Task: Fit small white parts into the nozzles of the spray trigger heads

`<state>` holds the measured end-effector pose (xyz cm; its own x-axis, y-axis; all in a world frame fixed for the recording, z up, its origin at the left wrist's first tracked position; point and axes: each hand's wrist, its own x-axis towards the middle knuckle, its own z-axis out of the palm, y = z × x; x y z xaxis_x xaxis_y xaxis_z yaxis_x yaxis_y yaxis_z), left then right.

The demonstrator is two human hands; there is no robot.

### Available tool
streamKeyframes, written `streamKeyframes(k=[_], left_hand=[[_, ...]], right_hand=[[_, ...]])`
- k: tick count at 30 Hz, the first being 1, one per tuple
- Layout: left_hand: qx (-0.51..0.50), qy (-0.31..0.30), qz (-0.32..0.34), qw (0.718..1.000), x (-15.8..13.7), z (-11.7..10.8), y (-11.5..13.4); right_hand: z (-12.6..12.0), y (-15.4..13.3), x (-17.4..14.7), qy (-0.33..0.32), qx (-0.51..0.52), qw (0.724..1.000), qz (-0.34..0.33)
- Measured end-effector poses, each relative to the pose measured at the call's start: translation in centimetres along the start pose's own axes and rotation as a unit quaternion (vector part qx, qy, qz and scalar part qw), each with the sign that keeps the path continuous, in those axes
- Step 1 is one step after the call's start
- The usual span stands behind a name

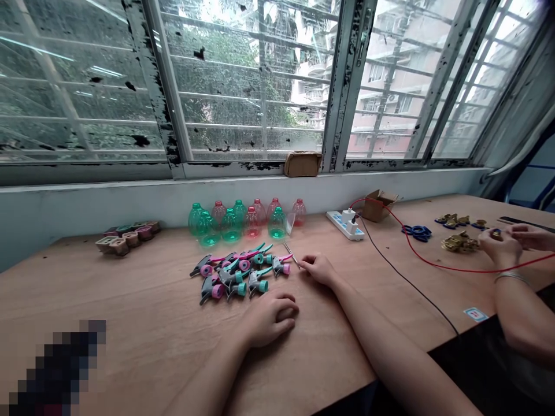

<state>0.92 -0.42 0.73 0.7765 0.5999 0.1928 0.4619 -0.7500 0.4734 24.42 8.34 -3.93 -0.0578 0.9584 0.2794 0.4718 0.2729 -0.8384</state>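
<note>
My left hand (271,318) rests on the table with loosely curled fingers, a gap between thumb and fingertips and nothing held. Farther up, my right hand (319,268) has its fingertips pinched at the near end of a slim silver pen-like stick (291,253), which lies slanted on the wood. Left of that stick is a pile of spray bottle trigger heads (236,274), grey with pink or teal levers and collars. Behind the pile stand several clear spray bottle bodies, some green (232,228), others red (252,225). A small translucent piece (290,223) leans among the bottles.
Stacked brown-edged blocks (128,236) sit at the left. Right of the bottles are a power strip (346,225), a cardboard box (378,206) and a red cable (416,248). Another person's hands (503,245) work near brass-coloured parts (459,242) and blue pieces (417,233).
</note>
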Motion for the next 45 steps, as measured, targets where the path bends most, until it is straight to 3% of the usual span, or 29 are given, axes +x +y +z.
streamKeyframes(k=[17, 24, 32, 40, 45], left_hand=[[-0.003, -0.001, -0.006, 1.0, 0.1, 0.1, -0.1], [0.001, -0.004, -0.009, 1.0, 0.2, 0.0, 0.1], [-0.004, 0.0, -0.01, 1.0, 0.2, 0.0, 0.0], [-0.006, 0.001, -0.015, 1.0, 0.1, 0.1, 0.0], [-0.002, -0.001, -0.01, 1.0, 0.1, 0.0, -0.1]], right_hand=[[-0.1, -0.1, -0.1, 0.007, -0.035, 0.999, -0.012], [0.0, -1.2, -0.3, 0.063, -0.151, 0.986, -0.041], [0.6, -2.8, -0.1, 0.076, -0.341, 0.934, 0.075], [-1.6, -2.4, -0.8, 0.094, -0.366, 0.908, 0.182], [-1.3, -2.5, -0.2, 0.109, -0.369, 0.907, 0.172]])
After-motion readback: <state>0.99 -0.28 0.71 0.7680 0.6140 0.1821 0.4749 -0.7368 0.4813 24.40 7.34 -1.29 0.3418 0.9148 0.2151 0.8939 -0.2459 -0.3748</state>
